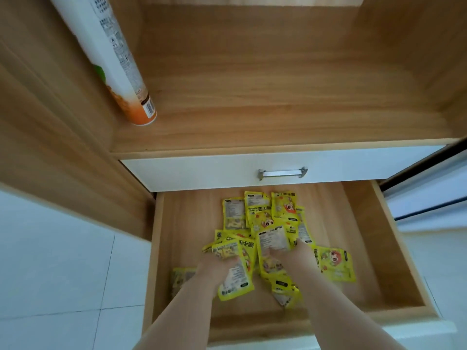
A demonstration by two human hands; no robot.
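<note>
left grip (pixel 214 270) curls round one yellow packet (pixel 236 281) | right grip (pixel 294 251) seems to pinch a second packet (pixel 274 239), view blurred | tip: sweep strays toward the middle of the drawer (pixel 187 223) first

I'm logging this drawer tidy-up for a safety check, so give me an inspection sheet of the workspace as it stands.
Surface: wooden drawer pulled open, bare wood showing round the pile.
Job's things: yellow packets heaped loosely mid-drawer, overlapping, some with the printed back up.
Clutter: tall canister on the shelf above, by its left wall.
Grippers: left hand and right hand are both in the pile, each holding packets; fingers mostly hidden.
Cables: nothing seen.
Surroundings: closed white drawer with a metal handle just above; white tiled floor.
</note>
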